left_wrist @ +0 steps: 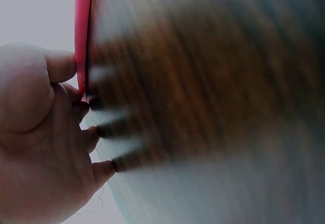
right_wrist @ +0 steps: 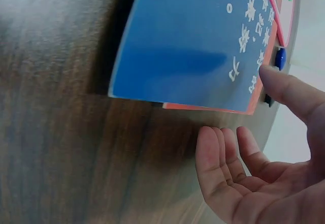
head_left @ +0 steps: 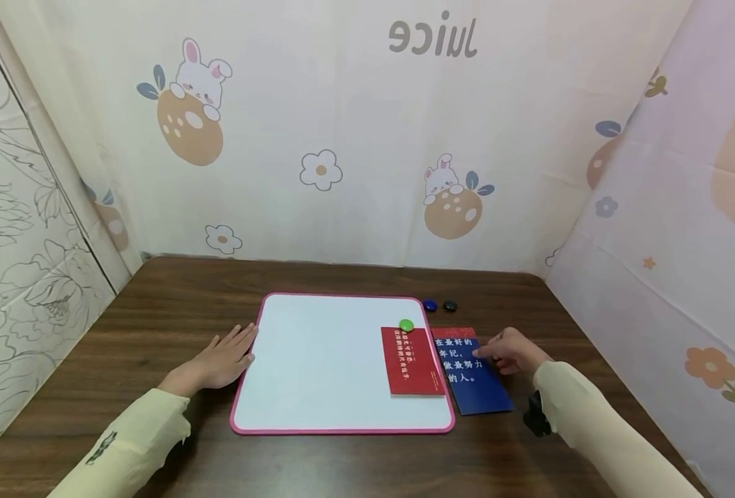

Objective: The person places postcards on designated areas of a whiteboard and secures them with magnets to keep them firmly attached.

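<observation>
A white board with a pink rim [head_left: 342, 431] lies on the table. My left hand [head_left: 221, 360] rests beside its left edge, fingers extended, with the thumb against the pink rim [left_wrist: 83, 26] in the left wrist view. A red card [head_left: 414, 370] lies on the board's right part under a green round magnet [head_left: 406, 324]. Right of the board, a blue card [head_left: 476, 387] with white writing overlaps another red card [head_left: 461, 333]. My right hand [head_left: 512, 351] is at the blue card's right side. Its thumb [right_wrist: 279, 84] reaches over the cards' edge; the loosely bent fingers are beside it.
A blue magnet [head_left: 430, 305] and a black magnet [head_left: 450, 305] lie behind the cards, near the board's far right corner. A patterned curtain [head_left: 367, 207] hangs behind the brown wooden table [head_left: 318, 463], and more cloth [head_left: 673, 290] hangs at the right.
</observation>
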The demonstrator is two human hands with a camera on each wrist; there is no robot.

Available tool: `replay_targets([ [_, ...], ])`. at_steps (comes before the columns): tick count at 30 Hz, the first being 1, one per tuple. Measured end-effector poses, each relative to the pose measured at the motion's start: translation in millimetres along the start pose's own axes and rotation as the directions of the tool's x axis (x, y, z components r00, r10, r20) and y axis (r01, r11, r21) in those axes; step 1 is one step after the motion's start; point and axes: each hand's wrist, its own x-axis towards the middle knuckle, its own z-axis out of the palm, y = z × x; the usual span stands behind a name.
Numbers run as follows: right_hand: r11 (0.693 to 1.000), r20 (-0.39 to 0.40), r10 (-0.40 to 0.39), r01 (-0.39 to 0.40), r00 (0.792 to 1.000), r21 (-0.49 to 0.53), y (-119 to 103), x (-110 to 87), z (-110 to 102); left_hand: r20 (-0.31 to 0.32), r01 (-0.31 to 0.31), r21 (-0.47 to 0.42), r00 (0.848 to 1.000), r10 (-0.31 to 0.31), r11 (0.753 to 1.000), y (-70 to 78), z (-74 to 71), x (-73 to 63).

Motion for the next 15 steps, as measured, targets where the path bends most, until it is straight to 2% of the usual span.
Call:
replay_targets([
  [15, 0.99, -0.045, -0.013, 0.007, 0.999, -0.137, 3.1, 0.3, 10.4, -0.012, 0.004, 0.011, 1.0, -0.004, 1.0, 1.5, 0.7, -0.6],
])
